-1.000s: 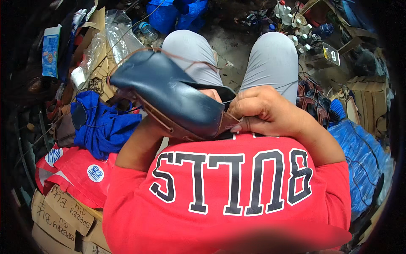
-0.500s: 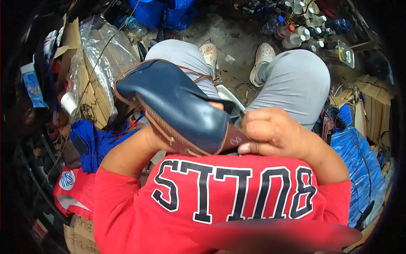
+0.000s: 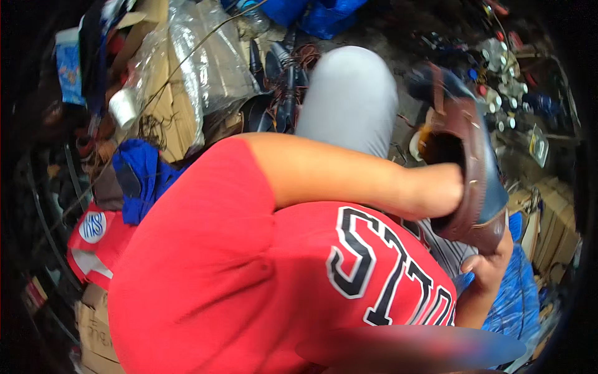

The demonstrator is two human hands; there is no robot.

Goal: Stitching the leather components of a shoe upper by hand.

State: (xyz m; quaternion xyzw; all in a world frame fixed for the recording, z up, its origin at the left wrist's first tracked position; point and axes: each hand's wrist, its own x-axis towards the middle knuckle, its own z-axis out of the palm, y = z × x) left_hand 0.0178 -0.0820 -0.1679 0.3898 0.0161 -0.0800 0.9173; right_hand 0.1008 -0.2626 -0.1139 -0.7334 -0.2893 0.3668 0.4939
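A dark blue and brown leather shoe (image 3: pixel 476 177) is held up at the right, its opening turned toward my left arm. My left hand (image 3: pixel 441 190) reaches across my body into that opening, and the shoe hides its fingers. Beneath the heel end, my right hand (image 3: pixel 491 263) is closed on the brown leather, thumb showing at its near side. The toe end of the shoe is smeared by motion.
My grey-clad knee (image 3: pixel 349 93) is raised in the middle. Plastic bottles (image 3: pixel 507 87) crowd the far right. Cardboard (image 3: pixel 551 218) and blue sheeting (image 3: pixel 517 296) lie at the right. At the left are clear plastic wrap (image 3: pixel 215 68), a white cup (image 3: pixel 123 109) and blue cloth (image 3: pixel 143 174).
The shoe has swung from the middle to the right and turned so its opening shows. My left arm now stretches across my body, and my right hand has moved right and nearer.
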